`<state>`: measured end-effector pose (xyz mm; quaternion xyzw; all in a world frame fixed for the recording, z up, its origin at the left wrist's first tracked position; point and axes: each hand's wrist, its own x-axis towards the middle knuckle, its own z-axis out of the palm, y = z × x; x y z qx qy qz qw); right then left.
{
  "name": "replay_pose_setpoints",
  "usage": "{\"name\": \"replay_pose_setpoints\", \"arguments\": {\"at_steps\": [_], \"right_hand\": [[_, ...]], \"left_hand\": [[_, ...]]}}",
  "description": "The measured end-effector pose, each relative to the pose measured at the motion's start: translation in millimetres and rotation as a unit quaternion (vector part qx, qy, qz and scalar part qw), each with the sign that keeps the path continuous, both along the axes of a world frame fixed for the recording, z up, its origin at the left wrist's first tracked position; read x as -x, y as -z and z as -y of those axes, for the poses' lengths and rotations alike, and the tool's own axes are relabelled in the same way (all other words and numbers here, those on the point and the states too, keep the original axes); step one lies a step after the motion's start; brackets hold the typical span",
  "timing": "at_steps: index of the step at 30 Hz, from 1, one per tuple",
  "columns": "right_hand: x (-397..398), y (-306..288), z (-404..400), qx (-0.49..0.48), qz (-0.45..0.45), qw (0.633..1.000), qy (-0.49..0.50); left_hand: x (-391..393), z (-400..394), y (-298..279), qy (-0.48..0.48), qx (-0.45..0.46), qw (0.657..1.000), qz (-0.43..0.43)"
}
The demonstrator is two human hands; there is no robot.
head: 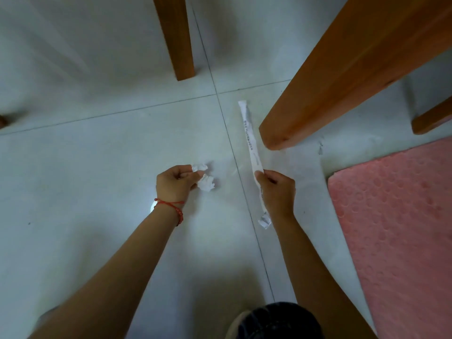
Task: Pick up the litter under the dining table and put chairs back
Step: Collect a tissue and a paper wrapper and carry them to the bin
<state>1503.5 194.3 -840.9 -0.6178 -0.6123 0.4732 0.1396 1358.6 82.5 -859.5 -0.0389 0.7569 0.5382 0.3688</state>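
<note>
Litter-gathering step: left hand (176, 182) pinches crumpled tissue (206, 182), right hand (276, 189) pinches long wrapper (252, 143); next, probably binning it.

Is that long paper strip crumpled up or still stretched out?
Stretched out: the long paper strip runs straight past the right hand pinching it; only its near end is crumpled.

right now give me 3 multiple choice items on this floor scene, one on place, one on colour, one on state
1. Where is the pink foam mat?
A. right of the right hand
B. left of the left hand
C. under both hands

2. What colour is the wrist string?
A. blue
B. red
C. green

3. The long white paper strip is:
A. crumpled into a ball
B. lying untouched
C. pinched by the right hand

Key: 1 A, mat lies at frame right; 2 B, red cord on left wrist; 3 C, fingers grip its lower part.
</note>
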Motion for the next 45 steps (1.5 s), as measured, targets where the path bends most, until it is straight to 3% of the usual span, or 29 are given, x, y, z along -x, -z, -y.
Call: {"name": "replay_pose_setpoints", "arguments": {"at_steps": [4,13,36,45], "right_hand": [[-2.2,-49.6,14.7,0.126,-0.035,0.989,0.075],[7.0,-172.3,42.6,0.192,-0.064,0.974,0.105],[42.1,-546.2,131.6,0.206,-0.084,0.974,0.044],[42.7,-654.9,146.2,0.124,-0.077,0.987,-0.060]], "left_hand": [[-3.8,20.3,-39.0,-0.015,-0.001,0.999,0.031],[-4.7,48.5,-148.5,-0.010,-0.014,0.997,0.071],[10.9,125.7,-540.3,-0.094,-0.033,0.991,0.091],[21.4,144.9,-661.8,-0.151,-0.051,0.986,0.058]]}}
